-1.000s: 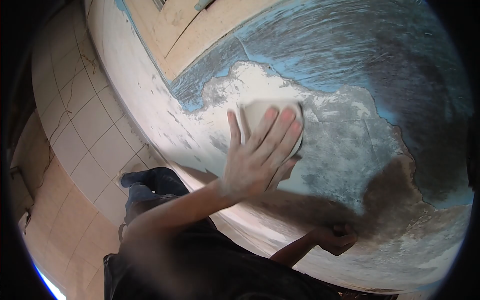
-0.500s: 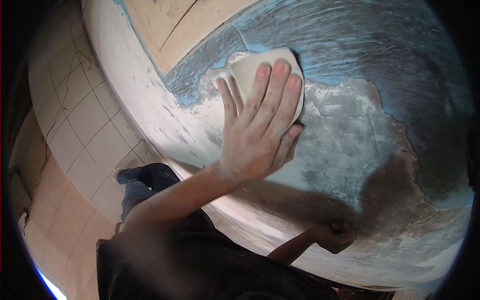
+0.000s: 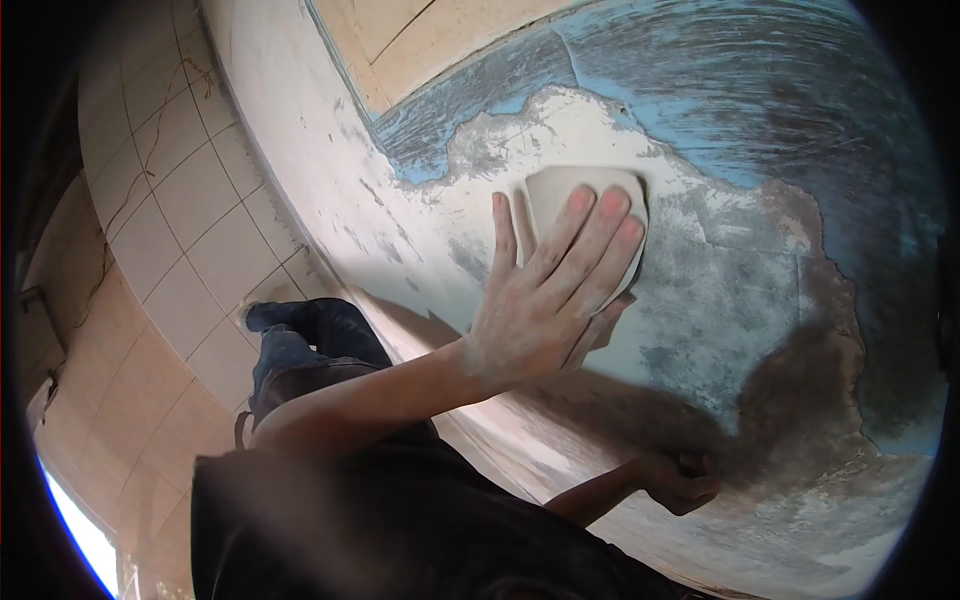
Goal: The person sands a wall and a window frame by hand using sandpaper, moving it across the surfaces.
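My left hand (image 3: 550, 300) presses a pale, off-white folded sheet or pad (image 3: 545, 195) flat to a patchy white and grey wall surface (image 3: 720, 300). Three fingers lie over the pad, one finger is spread off to its left, and the thumb is at its lower right edge. Whitish dust coats the hand. Lower right, in shadow, my right hand (image 3: 685, 487) is loosely curled close to the wall, with nothing visible in it. Scratched blue paint (image 3: 700, 90) borders the bare patch along an uneven edge.
A tan panel (image 3: 400, 40) adjoins the blue paint at the top. On the left lies a tiled floor (image 3: 180, 230) with a thin cord (image 3: 150, 165) on it. My dark trousers (image 3: 320, 340) and dark shirt (image 3: 400, 520) show below.
In the view, my left hand and the pad have shifted right and down, off the blue edge and onto the whitish patch. The view itself has also moved slightly.
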`<act>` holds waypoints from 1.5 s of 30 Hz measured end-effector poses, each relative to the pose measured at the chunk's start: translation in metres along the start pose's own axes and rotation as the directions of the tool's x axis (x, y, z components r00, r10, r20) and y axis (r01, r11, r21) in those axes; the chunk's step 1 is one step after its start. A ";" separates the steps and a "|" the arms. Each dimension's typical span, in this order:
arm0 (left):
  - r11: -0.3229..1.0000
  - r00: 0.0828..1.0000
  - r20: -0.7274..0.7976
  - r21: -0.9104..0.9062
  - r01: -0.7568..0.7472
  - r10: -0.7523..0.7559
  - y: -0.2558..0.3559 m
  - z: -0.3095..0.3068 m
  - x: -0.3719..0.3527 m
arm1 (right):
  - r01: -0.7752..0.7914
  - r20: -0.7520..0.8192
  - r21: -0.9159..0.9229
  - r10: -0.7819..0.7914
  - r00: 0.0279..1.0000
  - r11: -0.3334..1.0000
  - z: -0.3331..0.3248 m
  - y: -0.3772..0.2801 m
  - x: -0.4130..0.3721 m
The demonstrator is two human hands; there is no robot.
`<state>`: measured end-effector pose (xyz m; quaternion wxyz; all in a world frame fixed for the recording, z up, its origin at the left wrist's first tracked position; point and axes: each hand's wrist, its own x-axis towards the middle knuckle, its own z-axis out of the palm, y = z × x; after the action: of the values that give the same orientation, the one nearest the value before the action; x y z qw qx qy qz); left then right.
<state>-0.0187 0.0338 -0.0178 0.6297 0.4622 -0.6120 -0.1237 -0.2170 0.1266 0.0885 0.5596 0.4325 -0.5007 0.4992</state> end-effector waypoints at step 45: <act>0.999 0.993 0.112 0.035 -0.033 0.029 -0.006 -0.022 0.010 | -0.803 0.551 -0.397 -0.584 -0.596 0.445 -0.113 -0.079 -0.305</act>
<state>0.0056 0.0328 -0.0117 0.5878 0.4566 -0.6554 -0.1284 -0.1245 0.1900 -0.2267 -0.6634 0.5603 -0.4829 0.1132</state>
